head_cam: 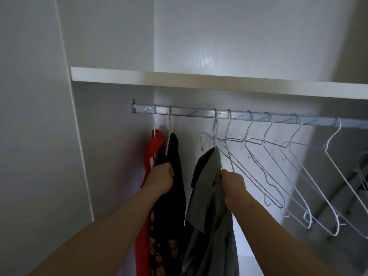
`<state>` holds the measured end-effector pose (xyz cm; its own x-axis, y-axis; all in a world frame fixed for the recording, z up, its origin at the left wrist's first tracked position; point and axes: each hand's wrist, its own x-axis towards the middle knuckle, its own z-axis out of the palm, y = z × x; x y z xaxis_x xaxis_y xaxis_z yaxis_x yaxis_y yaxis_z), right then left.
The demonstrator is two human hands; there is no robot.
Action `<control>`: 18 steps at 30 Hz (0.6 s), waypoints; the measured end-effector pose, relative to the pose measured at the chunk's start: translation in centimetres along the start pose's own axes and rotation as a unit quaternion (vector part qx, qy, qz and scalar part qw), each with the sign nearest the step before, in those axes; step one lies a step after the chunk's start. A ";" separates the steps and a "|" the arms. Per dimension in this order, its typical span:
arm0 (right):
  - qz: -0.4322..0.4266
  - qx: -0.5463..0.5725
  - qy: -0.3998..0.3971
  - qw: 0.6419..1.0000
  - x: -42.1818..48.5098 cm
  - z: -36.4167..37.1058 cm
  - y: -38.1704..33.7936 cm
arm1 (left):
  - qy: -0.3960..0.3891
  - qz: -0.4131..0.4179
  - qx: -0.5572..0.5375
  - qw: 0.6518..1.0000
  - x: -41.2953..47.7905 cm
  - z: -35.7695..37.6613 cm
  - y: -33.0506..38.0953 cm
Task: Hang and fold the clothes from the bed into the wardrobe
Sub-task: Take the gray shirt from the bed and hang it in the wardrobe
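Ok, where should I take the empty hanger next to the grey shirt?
Probably take the hanger at its neck, just under the hook, coming from the front. It hangs edge-on with its arms overlapping its neighbours, so the neck is freest, and lifting there unhooks it from the rail.

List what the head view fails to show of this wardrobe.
All in the head view:
- rail: right end cut off by the frame edge; lettering too blurred to read.
- shelf: top hidden by its front edge.
- red garment, black garment, grey shirt: hems cut off by the bottom edge.
- right hand: fingertips buried in the grey shirt.
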<state>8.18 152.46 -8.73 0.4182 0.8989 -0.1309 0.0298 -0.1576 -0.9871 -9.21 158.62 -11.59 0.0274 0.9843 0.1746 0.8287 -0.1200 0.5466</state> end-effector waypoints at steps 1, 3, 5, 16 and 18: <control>-0.004 -0.024 0.019 1.000 0.6 -0.5 0.4 | 0.026 -0.019 -0.001 0.999 0.2 -0.1 -0.4; -0.034 -0.082 0.031 0.996 1.2 -1.2 0.3 | 0.068 -0.040 -0.013 0.997 0.8 -0.1 -0.9; -0.024 -0.067 0.032 0.997 1.8 -1.3 0.5 | 0.080 -0.036 -0.065 0.994 1.2 -0.1 -0.8; -0.018 0.048 -0.048 0.998 1.8 2.2 -0.3 | 0.047 0.009 -0.266 0.963 2.7 -0.4 -0.7; -0.038 0.054 -0.053 0.996 2.2 2.6 -1.3 | 0.070 -0.005 -0.303 0.950 2.8 -0.7 -1.0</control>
<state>6.74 155.68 -7.95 0.3193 0.9459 -0.0582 -0.0433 -0.0468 -0.9980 -10.41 161.42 -11.07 -0.0879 0.9641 0.2504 0.3525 -0.2050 0.9131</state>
